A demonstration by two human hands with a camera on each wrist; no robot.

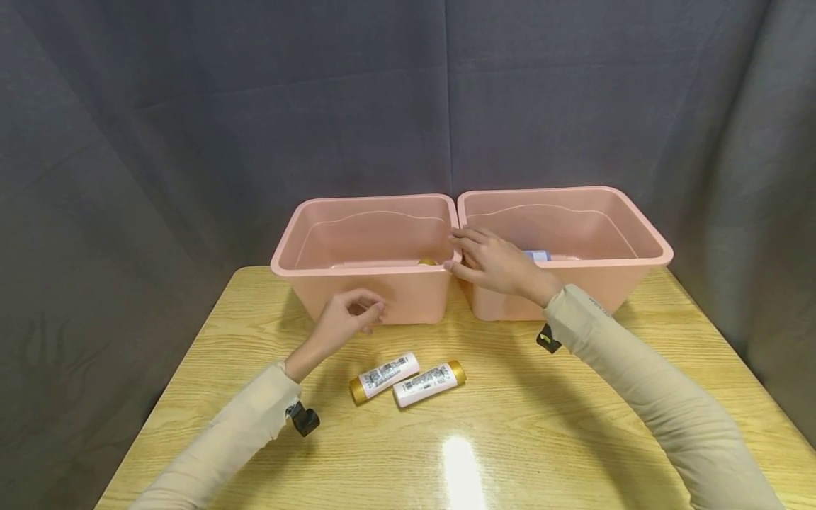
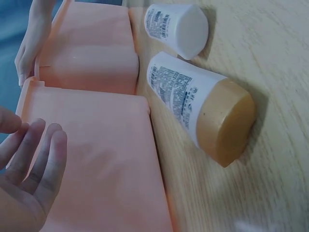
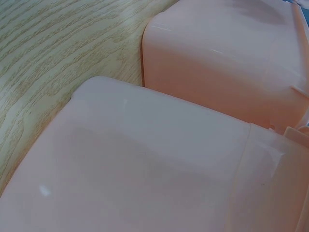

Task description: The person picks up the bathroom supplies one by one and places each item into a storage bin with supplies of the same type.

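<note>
Two pink plastic bins stand side by side at the back of the wooden table: the left bin [image 1: 366, 294] and the right bin [image 1: 637, 241]. My right hand [image 1: 455, 249] rests with straight fingers across the rims where the bins meet. My left hand [image 1: 372, 312] hovers in front of the left bin's front wall [image 2: 96, 159], its fingers [image 2: 50, 154] relaxed and holding nothing. Two white bottles with gold caps [image 1: 384, 377] [image 1: 428, 383] lie on the table just below it. They also show in the left wrist view as a near bottle [image 2: 190, 99] and a far bottle [image 2: 176, 29].
A gold-capped item [image 1: 426, 261] shows low inside the left bin and a pale blue one [image 1: 537, 255] inside the right bin. The right wrist view shows only bin walls [image 3: 145, 159] and table [image 3: 58, 58]. A grey curtain hangs behind.
</note>
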